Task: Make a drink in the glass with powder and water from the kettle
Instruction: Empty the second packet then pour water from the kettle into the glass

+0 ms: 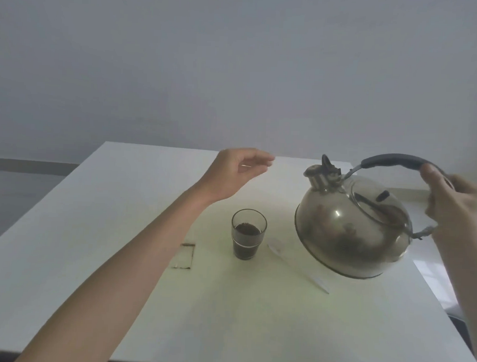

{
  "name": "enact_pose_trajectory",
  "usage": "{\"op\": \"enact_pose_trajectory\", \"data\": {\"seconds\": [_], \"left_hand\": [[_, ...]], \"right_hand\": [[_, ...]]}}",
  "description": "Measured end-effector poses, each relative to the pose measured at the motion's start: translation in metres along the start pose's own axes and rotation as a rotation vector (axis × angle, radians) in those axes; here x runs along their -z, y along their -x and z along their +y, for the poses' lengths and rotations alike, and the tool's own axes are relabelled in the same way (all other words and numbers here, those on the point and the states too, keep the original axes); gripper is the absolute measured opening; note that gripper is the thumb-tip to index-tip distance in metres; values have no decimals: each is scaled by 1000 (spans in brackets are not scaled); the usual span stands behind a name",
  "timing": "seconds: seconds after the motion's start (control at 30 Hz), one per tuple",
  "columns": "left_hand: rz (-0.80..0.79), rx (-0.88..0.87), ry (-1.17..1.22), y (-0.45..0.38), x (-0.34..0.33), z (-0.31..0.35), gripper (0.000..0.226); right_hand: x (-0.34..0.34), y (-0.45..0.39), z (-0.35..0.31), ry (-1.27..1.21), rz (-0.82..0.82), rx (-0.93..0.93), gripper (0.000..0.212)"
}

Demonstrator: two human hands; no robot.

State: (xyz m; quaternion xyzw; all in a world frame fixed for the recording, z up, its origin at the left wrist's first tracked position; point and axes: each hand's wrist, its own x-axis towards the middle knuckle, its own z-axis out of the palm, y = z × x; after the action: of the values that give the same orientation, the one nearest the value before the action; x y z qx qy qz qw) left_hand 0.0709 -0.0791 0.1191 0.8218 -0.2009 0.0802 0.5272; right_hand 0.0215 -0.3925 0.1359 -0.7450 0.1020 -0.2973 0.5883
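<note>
A small clear glass (248,234) stands near the middle of the white table (93,229), about half full of dark brown liquid with powder on top. To its right a steel kettle (350,226) hangs in the air, tilted with its capped spout toward the left. My right hand (455,201) is closed around the kettle's black handle. My left hand (236,172) hovers above and behind the glass, fingers loosely curled, holding nothing.
A white plastic spoon (296,262) lies on the table between the glass and the kettle. An empty torn sachet (185,256) lies flat left of the glass. A plain grey wall stands behind the table.
</note>
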Motion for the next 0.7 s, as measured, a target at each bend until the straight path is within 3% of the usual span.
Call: {"op": "enact_pose_trajectory", "data": {"seconds": [0.13,0.27,0.43,0.7], "left_hand": [[116,126,-72,32,27,-37,21],[256,293,-175,69,42,-74,24],[297,396,-162,90,38,-95,24],[278,410,-156,95,25,-92,24]], "right_hand": [[8,-3,18,-24,58,-32,43],[11,-5,38,-4,117,-71,70],[9,-9,51,38,159,-105,72],[6,-16,61,87,159,-90,74]]}}
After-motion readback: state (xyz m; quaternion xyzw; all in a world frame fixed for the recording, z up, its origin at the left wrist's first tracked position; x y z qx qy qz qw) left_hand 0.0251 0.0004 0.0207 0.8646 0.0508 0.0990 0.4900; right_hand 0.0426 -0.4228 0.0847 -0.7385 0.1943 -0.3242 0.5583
